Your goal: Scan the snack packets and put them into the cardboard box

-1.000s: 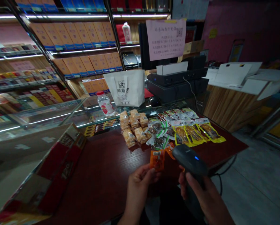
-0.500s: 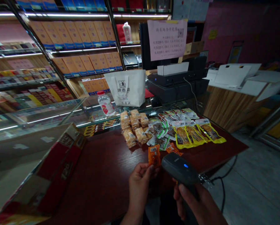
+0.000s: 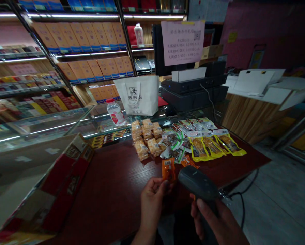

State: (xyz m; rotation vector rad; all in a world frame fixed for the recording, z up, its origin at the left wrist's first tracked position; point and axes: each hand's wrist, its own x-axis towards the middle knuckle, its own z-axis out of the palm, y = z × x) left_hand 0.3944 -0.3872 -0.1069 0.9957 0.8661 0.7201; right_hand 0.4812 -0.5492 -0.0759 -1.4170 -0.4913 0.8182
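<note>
"Two hands, two things held: which step was it, would you say?"

"My guess was lining up the small orange packet (image 3: 168, 170) with the handheld scanner (image 3: 198, 183)."

"How was each one gripped?"

"The left hand (image 3: 152, 197), at the packet's seven o'clock, had thumb and fingers pinched together on its lower edge. The right hand (image 3: 224, 221) was wrapped around the scanner's handle. Whether a finger pressed any trigger, I couldn't tell."

"And where was the packet?"

"Over the dark red table (image 3: 111, 183), with the scanner's head near it, at about four o'clock, its nose aimed toward ten. In the view a slim gap showed between them. Clear-wrapped snack blocks (image 3: 142, 149) lay at the packet's eleven o'clock, yellow-edged pouches (image 3: 199, 149) at two, and another orange packet (image 3: 188, 161) between two and three."

"What did the next move call for?"

"In my judgement, a steady pinch, fingers kept off the printed code, and the scanner's nose turned squarely onto it."

"How did the packet look?"

"Bright orange, glossy and roughly rectangular, taller than wide, with its top end up. A pale barcode patch (image 3: 167, 163) sat near the top, facing the wearer. Darker marks showed lower down, too blurred to read, and the fingers hid the bottom edge."
</note>
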